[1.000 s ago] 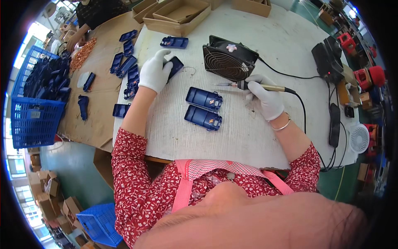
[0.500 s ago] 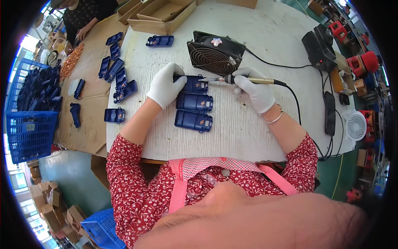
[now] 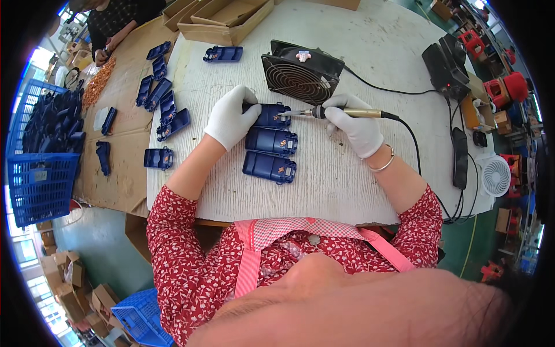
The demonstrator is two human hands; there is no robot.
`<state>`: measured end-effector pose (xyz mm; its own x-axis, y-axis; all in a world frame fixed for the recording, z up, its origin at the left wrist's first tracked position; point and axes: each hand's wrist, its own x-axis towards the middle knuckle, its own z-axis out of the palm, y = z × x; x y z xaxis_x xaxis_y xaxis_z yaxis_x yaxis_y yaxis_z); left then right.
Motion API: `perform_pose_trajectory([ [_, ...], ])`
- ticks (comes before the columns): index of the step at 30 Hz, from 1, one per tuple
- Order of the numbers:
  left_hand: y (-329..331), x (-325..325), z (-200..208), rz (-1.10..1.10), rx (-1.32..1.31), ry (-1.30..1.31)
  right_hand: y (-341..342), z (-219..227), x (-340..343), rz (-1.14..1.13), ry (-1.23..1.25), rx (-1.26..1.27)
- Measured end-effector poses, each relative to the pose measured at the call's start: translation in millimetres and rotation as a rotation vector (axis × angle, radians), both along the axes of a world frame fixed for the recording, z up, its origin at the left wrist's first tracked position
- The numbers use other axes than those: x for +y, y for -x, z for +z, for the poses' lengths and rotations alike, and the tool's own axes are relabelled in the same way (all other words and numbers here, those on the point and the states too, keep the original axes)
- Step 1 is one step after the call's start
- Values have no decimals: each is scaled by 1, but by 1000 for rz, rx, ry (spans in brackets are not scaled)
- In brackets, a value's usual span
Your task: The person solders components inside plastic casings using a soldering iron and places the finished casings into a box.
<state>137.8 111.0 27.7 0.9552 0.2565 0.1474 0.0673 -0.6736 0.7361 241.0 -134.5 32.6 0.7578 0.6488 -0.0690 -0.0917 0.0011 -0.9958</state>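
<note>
1. Working at a pale, streaked tabletop (image 3: 347, 196), you face a black box fan (image 3: 298, 82) just beyond your hands. Toward the right sits a black unit (image 3: 444, 66) with a small red light, and a cable runs toward it from the fan.
2. To your left, a brown worktop (image 3: 118, 182) adjoins the pale one; near its far end another person's hand (image 3: 101, 56) is beside a heap of copper-coloured pieces (image 3: 99, 84).
3. Around you is a green floor (image 3: 110, 231), with cardboard boxes (image 3: 72, 295) at the lower left and red stools (image 3: 471, 41) at the right.
4. At your left, a blue basket (image 3: 40, 191) is piled with dark blue parts (image 3: 52, 118). Past the loose blue shells (image 3: 222, 54), an open cardboard box (image 3: 211, 36) has a smaller one nested in it. A blue crate (image 3: 139, 315) stands on the floor; you cannot tell its contents from here.
5. Your left hand (image 3: 232, 118), fingers curled, holds the dark blue shell (image 3: 269, 117) flat on the pale tabletop, just above two matching shells (image 3: 267, 165) in a column.
6. Your right hand (image 3: 355, 127) grips a soldering iron (image 3: 363, 113), its tip at that shell's right end; whether they touch is too small to tell.
</note>
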Motion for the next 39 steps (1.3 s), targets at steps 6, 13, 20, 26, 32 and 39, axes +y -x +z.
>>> perform_pose_trajectory([
  [6, -2, 1, -1, -5, -5, -3, -1, -1, 1, -9, 17, -14],
  [13, -1, 0, -1, -11, -63, -8, 0, -1, 0, -1, 30, -44],
  [20, 0, -2, -1, -9, -66, 0, 5, 4, 1, 10, 62, -90],
  [26, 0, 1, 1, -1, -31, -9, 3, 4, 2, 24, 35, -86],
  [32, -4, 8, -1, -166, -68, -146, -3, 1, -3, -29, -23, 59],
  [39, -41, 58, 0, 103, -136, -421, -4, -8, -2, -28, -141, 132],
])
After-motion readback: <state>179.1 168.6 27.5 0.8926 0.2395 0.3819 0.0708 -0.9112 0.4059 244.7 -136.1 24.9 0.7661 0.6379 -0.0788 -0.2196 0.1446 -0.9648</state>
